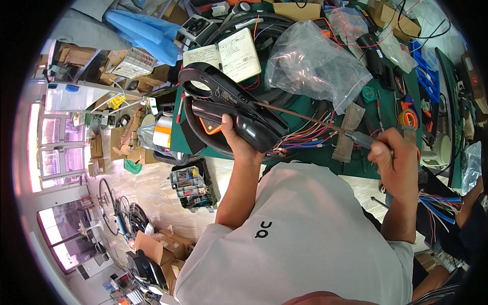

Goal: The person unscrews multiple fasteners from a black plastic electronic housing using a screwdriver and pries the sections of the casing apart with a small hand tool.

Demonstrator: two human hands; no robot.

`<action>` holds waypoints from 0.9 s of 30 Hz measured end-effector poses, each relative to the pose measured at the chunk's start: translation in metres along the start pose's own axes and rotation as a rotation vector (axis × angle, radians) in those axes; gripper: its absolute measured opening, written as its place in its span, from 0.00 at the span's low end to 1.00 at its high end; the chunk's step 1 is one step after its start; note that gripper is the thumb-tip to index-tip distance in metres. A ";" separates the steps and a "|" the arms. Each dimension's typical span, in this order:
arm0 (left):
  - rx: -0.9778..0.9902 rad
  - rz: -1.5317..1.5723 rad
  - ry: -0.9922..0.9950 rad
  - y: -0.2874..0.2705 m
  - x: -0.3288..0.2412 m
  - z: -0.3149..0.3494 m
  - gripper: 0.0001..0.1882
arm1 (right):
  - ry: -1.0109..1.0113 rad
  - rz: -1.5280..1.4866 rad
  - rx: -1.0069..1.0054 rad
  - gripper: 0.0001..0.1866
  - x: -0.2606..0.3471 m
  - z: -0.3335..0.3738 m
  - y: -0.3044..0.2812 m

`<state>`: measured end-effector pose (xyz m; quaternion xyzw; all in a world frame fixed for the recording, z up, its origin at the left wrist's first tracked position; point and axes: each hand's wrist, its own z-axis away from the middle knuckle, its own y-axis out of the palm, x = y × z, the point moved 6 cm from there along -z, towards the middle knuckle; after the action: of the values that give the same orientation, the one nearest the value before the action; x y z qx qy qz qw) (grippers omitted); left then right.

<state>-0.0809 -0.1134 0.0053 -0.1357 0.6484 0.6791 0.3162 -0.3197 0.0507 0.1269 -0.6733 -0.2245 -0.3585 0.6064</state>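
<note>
My left hand is closed around a black plastic charging gun housing with a looped handle, its thumb pressed on the smooth side. The housing is tilted above the near edge of the green table. A long screwdriver with a grey handle is gripped in my right hand. Its thin shaft runs leftward to the housing, where the tip meets the black shell; whether it sits on a screw is too small to tell. Beneath the shaft lies a bundle of coloured wires.
Behind the housing are an open notebook, a clear plastic bag and thick black cable. Orange tape and a blue bin are at the right. A toolbox stands on the floor. Another person's arm shows at the right edge.
</note>
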 end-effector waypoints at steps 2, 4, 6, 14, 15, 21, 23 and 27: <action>0.003 0.009 0.006 0.001 0.000 0.001 0.33 | -0.074 -0.062 -0.155 0.16 0.017 -0.002 -0.002; -0.017 0.013 0.009 0.005 -0.001 0.002 0.33 | -0.131 -0.194 -0.242 0.18 0.016 -0.002 0.002; -0.020 0.022 0.011 0.005 -0.001 0.002 0.33 | -0.121 -0.336 -0.275 0.19 0.014 -0.003 0.005; -0.023 -0.013 0.035 0.000 -0.003 0.001 0.34 | 0.185 -0.172 0.045 0.18 -0.016 -0.001 0.005; -0.035 -0.016 0.033 0.001 -0.003 0.001 0.34 | 0.060 -0.112 -0.059 0.17 -0.006 -0.004 0.000; -0.024 -0.020 0.046 0.001 -0.003 -0.001 0.35 | 0.006 -0.267 -0.155 0.14 -0.001 -0.009 0.011; -0.029 -0.008 0.044 -0.004 -0.003 -0.003 0.34 | 0.200 -0.254 0.093 0.16 -0.015 -0.005 0.008; -0.031 -0.017 0.055 -0.003 -0.002 -0.003 0.35 | 0.082 -0.207 0.025 0.16 -0.015 -0.005 0.004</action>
<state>-0.0780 -0.1172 0.0040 -0.1648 0.6449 0.6824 0.3020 -0.3272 0.0468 0.1128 -0.6238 -0.2724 -0.4436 0.5830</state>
